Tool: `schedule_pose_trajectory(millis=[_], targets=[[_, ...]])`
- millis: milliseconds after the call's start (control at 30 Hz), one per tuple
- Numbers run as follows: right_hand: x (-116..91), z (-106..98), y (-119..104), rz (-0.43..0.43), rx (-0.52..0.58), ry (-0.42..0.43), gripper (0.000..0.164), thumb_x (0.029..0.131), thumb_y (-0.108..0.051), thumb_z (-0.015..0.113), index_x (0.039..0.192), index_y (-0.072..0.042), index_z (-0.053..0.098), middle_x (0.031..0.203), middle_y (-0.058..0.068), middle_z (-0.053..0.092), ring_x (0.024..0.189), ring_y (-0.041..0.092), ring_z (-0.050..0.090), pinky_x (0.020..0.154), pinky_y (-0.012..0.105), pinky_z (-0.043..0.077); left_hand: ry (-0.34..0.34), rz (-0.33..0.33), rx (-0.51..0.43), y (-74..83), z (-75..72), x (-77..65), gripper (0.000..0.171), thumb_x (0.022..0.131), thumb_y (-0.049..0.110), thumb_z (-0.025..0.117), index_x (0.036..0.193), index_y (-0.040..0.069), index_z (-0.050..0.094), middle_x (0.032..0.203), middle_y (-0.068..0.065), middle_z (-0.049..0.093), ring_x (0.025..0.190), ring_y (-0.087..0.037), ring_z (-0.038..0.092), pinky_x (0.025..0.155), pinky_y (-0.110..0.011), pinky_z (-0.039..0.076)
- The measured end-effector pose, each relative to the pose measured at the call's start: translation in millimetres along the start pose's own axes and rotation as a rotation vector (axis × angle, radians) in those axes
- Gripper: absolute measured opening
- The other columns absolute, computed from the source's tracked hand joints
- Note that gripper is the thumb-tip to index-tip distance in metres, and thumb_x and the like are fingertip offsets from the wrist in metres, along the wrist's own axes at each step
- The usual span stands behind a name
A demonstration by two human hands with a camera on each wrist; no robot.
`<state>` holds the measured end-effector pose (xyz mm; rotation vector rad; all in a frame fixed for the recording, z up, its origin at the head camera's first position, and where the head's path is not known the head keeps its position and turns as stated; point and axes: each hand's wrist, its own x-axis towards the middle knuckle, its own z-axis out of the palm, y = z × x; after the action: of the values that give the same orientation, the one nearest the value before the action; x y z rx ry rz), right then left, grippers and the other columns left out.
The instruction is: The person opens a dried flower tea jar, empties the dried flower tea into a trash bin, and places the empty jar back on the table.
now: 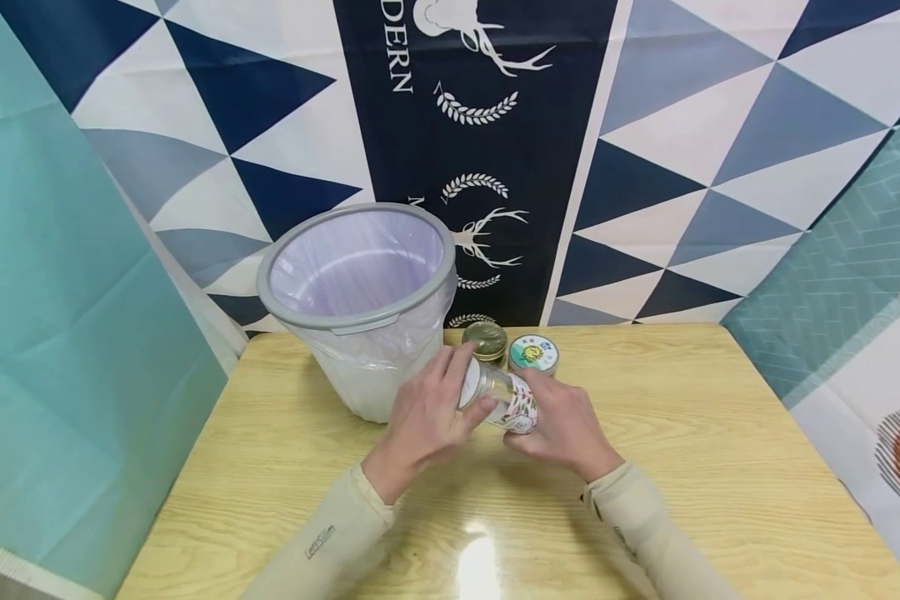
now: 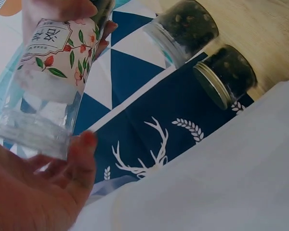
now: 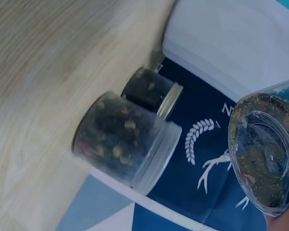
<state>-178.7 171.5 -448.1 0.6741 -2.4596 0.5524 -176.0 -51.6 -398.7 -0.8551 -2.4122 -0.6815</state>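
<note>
A clear plastic jar (image 1: 504, 396) with a floral label is held tilted above the table between my two hands. My right hand (image 1: 562, 417) grips its labelled base end. Thumb and fingers of my left hand (image 1: 427, 408) curl around the opposite end, at the pale lid (image 2: 33, 132). In the left wrist view red flowers and green leaves show on the label (image 2: 60, 55). Dark dried bits lie against the jar's bottom (image 3: 262, 154) in the right wrist view.
A gold-rimmed jar (image 1: 484, 340) and a jar with a printed lid (image 1: 534, 353) stand behind the hands, both with dark dried contents. A lined waste bin (image 1: 360, 321) is at the back left of the wooden table (image 1: 270, 500). Patterned cloth (image 1: 645, 167) hangs behind.
</note>
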Motion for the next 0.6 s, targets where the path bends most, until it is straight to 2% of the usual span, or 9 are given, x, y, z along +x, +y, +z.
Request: schedule_pose_trajectory(millis=[33,100,167,233,333,400,467,600], targets=[[0,-1,1,0.011,0.006,0.002,0.081,0.052,-0.033,0.091,0.123,-0.008,0.061,0.088,0.002,0.071,0.064,0.01,0.058,0.051,0.025,0.044,-0.019,0.015,-0.02,-0.4,-1.5,-1.6,0.089,0.101,0.075,0.012,0.149,0.01,0.049,0.13,-0.011,0.062,0.1,-0.022,0.066,0.078,-0.039,0.058],[0,-4,3,0.021,0.01,0.009,0.079,0.053,-0.032,0.09,0.122,-0.008,0.061,0.086,0.003,0.072,0.063,0.009,0.057,0.051,0.024,0.044,-0.048,0.049,-0.06,-2.3,-4.1,-5.1,0.078,0.105,0.069,0.021,0.16,0.017,0.037,0.152,-0.01,0.052,0.126,-0.026,0.06,0.097,-0.044,0.056],[1,-5,4,0.024,0.015,0.008,0.077,0.054,-0.031,0.09,0.121,-0.007,0.061,0.087,0.004,0.073,0.063,0.009,0.058,0.051,0.024,0.045,-0.057,0.095,-0.084,-5.9,-6.1,-8.5,0.067,0.107,0.058,0.035,0.163,0.023,0.032,0.163,-0.007,0.042,0.14,-0.026,0.051,0.11,-0.047,0.048],[0,-5,4,0.029,0.017,-0.002,0.075,0.055,-0.031,0.089,0.12,-0.007,0.061,0.087,0.004,0.073,0.063,0.009,0.059,0.051,0.024,0.045,-0.061,0.149,-0.093,-9.5,-7.2,-10.7,0.063,0.105,0.047,0.046,0.163,0.026,0.032,0.168,-0.003,0.035,0.145,-0.026,0.045,0.117,-0.047,0.041],[-1,-5,5,0.039,0.017,-0.009,0.074,0.054,-0.032,0.09,0.119,-0.008,0.061,0.086,0.003,0.072,0.063,0.009,0.059,0.052,0.024,0.045,-0.063,0.227,-0.092,-13.9,-7.0,-12.5,0.06,0.104,0.033,0.052,0.162,0.027,0.037,0.169,-0.002,0.034,0.147,-0.026,0.043,0.121,-0.044,0.037],[-3,-5,5,0.04,0.015,-0.009,0.075,0.053,-0.032,0.091,0.118,-0.008,0.061,0.085,0.002,0.072,0.062,0.008,0.058,0.052,0.024,0.045,-0.072,0.247,-0.103,-15.2,-7.0,-12.9,0.056,0.106,0.03,0.051,0.161,0.026,0.039,0.168,-0.003,0.036,0.147,-0.025,0.042,0.121,-0.043,0.037],[-3,-4,5,0.036,0.012,-0.007,0.076,0.053,-0.032,0.091,0.118,-0.008,0.06,0.084,0.002,0.071,0.062,0.008,0.057,0.051,0.024,0.045,-0.076,0.243,-0.114,-15.6,-7.0,-12.6,0.053,0.107,0.029,0.049,0.16,0.025,0.041,0.166,-0.005,0.039,0.143,-0.025,0.046,0.118,-0.042,0.041],[-3,-4,6,0.028,0.001,-0.015,0.078,0.053,-0.035,0.09,0.12,-0.009,0.06,0.083,0.0,0.07,0.06,0.007,0.054,0.05,0.023,0.043,-0.066,0.181,-0.11,-14.5,-7.2,-10.2,0.05,0.108,0.033,0.05,0.157,0.024,0.046,0.158,-0.006,0.049,0.134,-0.024,0.054,0.11,-0.041,0.048]])
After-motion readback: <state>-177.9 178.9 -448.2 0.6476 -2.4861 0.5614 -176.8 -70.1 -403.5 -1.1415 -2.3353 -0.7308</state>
